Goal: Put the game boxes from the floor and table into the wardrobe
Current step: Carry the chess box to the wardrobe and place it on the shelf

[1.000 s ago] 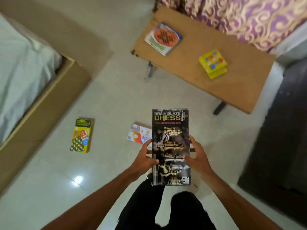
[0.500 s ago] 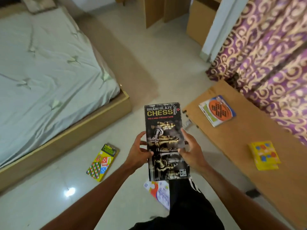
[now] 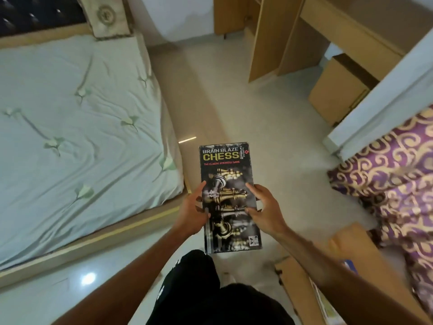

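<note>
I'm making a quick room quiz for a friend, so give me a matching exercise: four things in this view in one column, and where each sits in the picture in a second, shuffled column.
Things:
1. chess box
2. bed
3. curtain
4. pillow

Places:
A. right edge of the view
B. top left, standing at the head of the bed
C. centre, held between the left hand and right hand
D. filling the left side

Pairs: 1-C, 2-D, 3-A, 4-B
</note>
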